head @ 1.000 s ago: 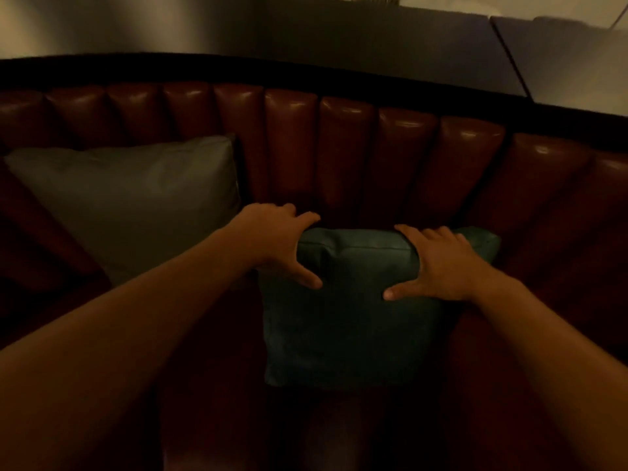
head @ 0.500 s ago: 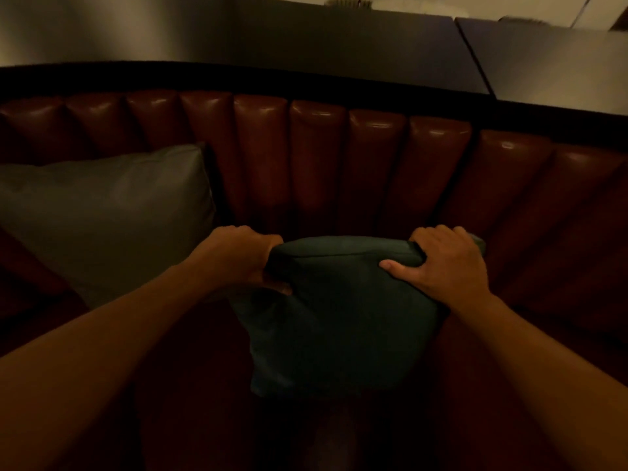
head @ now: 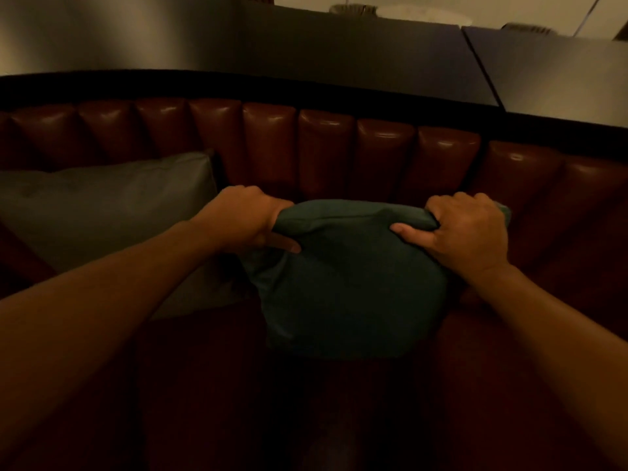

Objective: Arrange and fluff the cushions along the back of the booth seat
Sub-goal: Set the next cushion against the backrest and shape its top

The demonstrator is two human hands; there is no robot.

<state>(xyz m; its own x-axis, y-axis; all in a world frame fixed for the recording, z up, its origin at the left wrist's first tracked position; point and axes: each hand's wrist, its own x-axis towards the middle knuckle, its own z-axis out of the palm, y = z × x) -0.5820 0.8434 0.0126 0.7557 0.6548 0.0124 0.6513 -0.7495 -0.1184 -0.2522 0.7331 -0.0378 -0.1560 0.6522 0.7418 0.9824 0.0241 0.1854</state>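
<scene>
Change: both hands now bunch the cushion's top corners tight; 1 s ago fingers lay spread over its top edge.
L fingers: left hand [head: 243, 220] curled round top-left corner of teal cushion [head: 350, 283], thumb on front face.
R fingers: right hand [head: 470, 229] curled round top-right corner, thumb in front.
Cushion pos: betw. both hands, upright on seat, near the red tufted backrest [head: 326, 147].
Nbr: grey cushion [head: 102, 219] just left, leaning on backrest.
Behind: dark tabletops [head: 373, 52].
</scene>
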